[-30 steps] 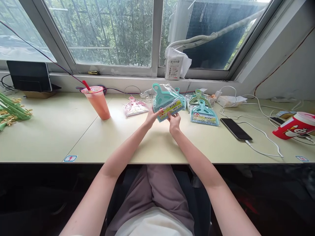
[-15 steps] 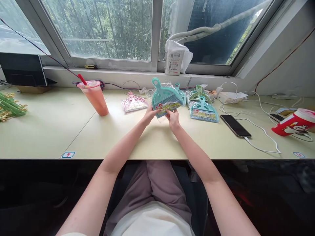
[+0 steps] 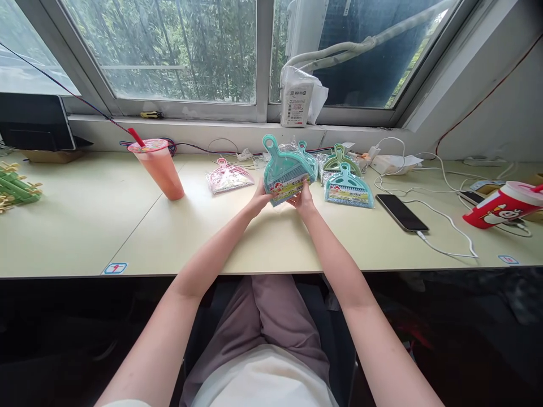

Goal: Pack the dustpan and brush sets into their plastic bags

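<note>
A teal dustpan-and-brush set (image 3: 285, 168) in clear wrap is held up above the table, its round handle upward and a colourful label across its lower part. My left hand (image 3: 259, 200) grips its lower left corner. At the lower right edge, my right hand (image 3: 304, 199) holds the same set, the thumb near the label. Behind and to the right lie a wrapped green set (image 3: 339, 159) and a wrapped blue-teal set (image 3: 348, 187). Another teal set (image 3: 307, 155) is partly hidden behind the held one. To the left rests a pink wrapped set (image 3: 229, 176).
A tall pink drink cup (image 3: 160, 169) with a red straw stands at the left. On the right are a black phone (image 3: 402, 212) with a white cable and a tilted red cup (image 3: 500, 208). A white package (image 3: 296, 105) leans against the window.
My right hand has shifted slightly right and up along the edge of the held set, whose label now tilts more. The camera view has turned slightly.
</note>
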The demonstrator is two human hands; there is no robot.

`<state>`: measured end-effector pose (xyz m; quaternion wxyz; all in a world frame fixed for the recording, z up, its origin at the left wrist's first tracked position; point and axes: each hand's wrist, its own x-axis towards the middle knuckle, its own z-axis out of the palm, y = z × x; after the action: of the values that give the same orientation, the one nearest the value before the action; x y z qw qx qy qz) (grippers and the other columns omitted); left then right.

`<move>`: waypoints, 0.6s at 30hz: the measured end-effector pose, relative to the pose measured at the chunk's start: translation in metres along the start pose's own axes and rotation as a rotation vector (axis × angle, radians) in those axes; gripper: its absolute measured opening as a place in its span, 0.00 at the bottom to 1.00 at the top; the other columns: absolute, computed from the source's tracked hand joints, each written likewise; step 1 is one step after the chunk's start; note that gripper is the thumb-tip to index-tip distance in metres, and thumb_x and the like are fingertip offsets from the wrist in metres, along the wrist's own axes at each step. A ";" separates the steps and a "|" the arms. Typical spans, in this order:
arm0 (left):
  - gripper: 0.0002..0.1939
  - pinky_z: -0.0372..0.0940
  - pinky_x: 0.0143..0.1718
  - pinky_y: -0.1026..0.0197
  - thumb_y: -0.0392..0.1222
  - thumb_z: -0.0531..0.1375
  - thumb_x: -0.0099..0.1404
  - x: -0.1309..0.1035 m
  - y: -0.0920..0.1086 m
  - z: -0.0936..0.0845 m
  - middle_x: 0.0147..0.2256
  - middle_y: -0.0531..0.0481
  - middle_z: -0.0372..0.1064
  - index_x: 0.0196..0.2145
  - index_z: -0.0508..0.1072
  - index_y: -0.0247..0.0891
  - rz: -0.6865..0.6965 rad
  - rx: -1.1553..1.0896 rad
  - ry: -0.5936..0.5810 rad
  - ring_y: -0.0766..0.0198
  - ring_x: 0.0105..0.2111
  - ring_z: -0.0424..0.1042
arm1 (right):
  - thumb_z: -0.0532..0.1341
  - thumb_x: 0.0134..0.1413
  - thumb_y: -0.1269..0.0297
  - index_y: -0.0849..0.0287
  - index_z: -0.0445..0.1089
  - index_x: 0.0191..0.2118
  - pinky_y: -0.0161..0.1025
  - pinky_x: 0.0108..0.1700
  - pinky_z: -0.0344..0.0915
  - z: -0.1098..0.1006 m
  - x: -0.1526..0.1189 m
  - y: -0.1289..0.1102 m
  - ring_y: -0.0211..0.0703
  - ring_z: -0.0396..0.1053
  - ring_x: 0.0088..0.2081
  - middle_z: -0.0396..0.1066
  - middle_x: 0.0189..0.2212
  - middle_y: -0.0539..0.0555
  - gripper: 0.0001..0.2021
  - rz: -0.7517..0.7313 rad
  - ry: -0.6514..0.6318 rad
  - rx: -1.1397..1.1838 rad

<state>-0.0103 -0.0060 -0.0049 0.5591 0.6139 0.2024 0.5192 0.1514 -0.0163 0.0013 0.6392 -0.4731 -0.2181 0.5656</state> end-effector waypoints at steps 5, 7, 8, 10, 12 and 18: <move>0.42 0.63 0.55 0.44 0.40 0.67 0.49 0.002 0.003 -0.006 0.53 0.42 0.68 0.61 0.60 0.41 -0.060 0.008 0.080 0.46 0.56 0.66 | 0.50 0.65 0.47 0.55 0.66 0.49 0.41 0.37 0.76 0.004 -0.002 0.001 0.42 0.76 0.32 0.76 0.35 0.54 0.20 -0.064 -0.113 -0.036; 0.43 0.65 0.53 0.43 0.41 0.68 0.47 0.002 0.004 -0.009 0.53 0.41 0.69 0.60 0.60 0.42 -0.115 0.019 0.138 0.44 0.54 0.67 | 0.53 0.65 0.51 0.55 0.66 0.46 0.40 0.37 0.76 0.006 -0.004 0.002 0.40 0.76 0.32 0.76 0.35 0.52 0.14 -0.097 -0.179 -0.065; 0.43 0.65 0.52 0.43 0.42 0.69 0.47 0.002 0.005 -0.010 0.53 0.41 0.69 0.60 0.60 0.42 -0.144 0.027 0.165 0.44 0.54 0.68 | 0.55 0.64 0.54 0.54 0.66 0.45 0.39 0.37 0.76 0.007 -0.004 0.003 0.39 0.76 0.32 0.76 0.35 0.51 0.11 -0.113 -0.207 -0.076; 0.44 0.66 0.50 0.43 0.43 0.70 0.45 0.001 0.006 -0.011 0.53 0.42 0.69 0.59 0.60 0.43 -0.190 0.037 0.189 0.43 0.53 0.68 | 0.58 0.62 0.61 0.54 0.65 0.41 0.38 0.37 0.76 0.007 -0.006 0.003 0.37 0.75 0.31 0.76 0.35 0.49 0.05 -0.140 -0.236 -0.081; 0.44 0.67 0.49 0.44 0.44 0.71 0.44 0.001 0.008 -0.010 0.52 0.41 0.70 0.58 0.61 0.43 -0.220 0.044 0.171 0.44 0.53 0.69 | 0.59 0.60 0.66 0.55 0.65 0.39 0.38 0.37 0.77 0.007 -0.007 0.004 0.36 0.75 0.31 0.76 0.34 0.48 0.03 -0.156 -0.217 -0.071; 0.40 0.69 0.46 0.46 0.47 0.72 0.44 0.000 0.010 -0.003 0.51 0.39 0.71 0.53 0.65 0.39 -0.252 0.043 0.117 0.46 0.50 0.72 | 0.64 0.56 0.68 0.57 0.67 0.38 0.38 0.39 0.77 0.005 -0.006 0.003 0.37 0.76 0.33 0.77 0.32 0.48 0.05 -0.219 -0.100 0.011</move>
<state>-0.0166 -0.0078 0.0038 0.5937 0.5642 0.3214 0.4752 0.1442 -0.0208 0.0028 0.6881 -0.4143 -0.2972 0.5163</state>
